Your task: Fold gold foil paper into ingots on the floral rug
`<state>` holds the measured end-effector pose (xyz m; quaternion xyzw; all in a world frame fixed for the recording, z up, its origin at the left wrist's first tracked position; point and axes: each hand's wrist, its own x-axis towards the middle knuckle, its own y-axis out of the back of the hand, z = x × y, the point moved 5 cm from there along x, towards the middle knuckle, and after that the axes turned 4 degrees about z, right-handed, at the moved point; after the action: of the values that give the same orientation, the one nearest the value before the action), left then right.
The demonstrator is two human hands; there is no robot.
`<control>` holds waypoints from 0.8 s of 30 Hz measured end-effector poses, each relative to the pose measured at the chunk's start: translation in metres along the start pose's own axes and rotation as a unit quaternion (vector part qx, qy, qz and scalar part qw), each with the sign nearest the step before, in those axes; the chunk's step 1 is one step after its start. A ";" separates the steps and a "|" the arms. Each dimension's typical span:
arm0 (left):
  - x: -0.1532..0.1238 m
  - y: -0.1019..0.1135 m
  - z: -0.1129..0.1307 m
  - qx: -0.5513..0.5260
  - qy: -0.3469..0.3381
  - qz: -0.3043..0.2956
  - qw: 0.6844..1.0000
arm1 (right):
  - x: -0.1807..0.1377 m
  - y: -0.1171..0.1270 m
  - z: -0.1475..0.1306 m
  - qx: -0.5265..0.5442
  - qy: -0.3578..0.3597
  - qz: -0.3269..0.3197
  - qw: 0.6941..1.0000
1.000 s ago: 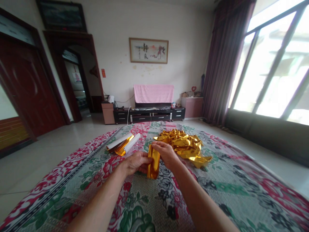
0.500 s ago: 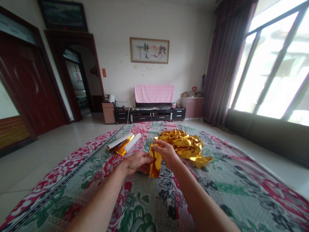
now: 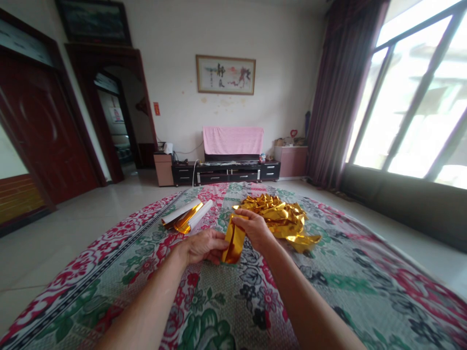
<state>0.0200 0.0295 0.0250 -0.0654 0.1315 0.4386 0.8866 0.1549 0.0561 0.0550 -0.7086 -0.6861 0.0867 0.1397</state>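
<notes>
"Where's the gold foil piece (image 3: 234, 241)?"

"Right in front of me, held between my two hands, with the flowered cloth (image 3: 233, 301) beneath."

"And your fingers?"

"My left hand (image 3: 206, 247) is clamped on its left edge; my right hand (image 3: 252, 226) pinches its upper end."

"What's around it?"

"White-and-gold rolls (image 3: 180, 213) beyond my left, a crumpled gold heap (image 3: 288, 216) beyond my right, and farther off a low black cabinet (image 3: 215, 176)."

The framed picture (image 3: 226, 74) bears two large dark Chinese characters, the upper looking like 靜; the lower, and marks on the red slip (image 3: 156, 108), are too blurred to read.
</notes>
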 end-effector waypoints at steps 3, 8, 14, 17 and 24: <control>0.001 0.000 -0.001 -0.003 -0.003 0.005 1.000 | -0.001 0.000 -0.001 0.002 -0.004 0.002 1.000; 0.002 0.000 0.000 0.002 0.000 0.033 0.999 | 0.001 0.003 0.000 0.001 -0.013 0.014 1.000; 0.004 0.002 0.000 0.012 0.003 0.041 0.999 | 0.004 0.005 0.004 0.004 -0.018 0.010 1.000; 0.005 0.003 -0.002 0.011 0.002 0.038 0.999 | 0.004 0.005 0.005 0.009 -0.020 0.006 1.000; 0.006 0.003 -0.003 0.014 0.001 0.040 0.999 | 0.004 0.005 0.004 0.009 -0.024 0.003 1.000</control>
<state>0.0211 0.0351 0.0207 -0.0484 0.1413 0.4719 0.8689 0.1583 0.0605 0.0498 -0.7071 -0.6863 0.1103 0.1296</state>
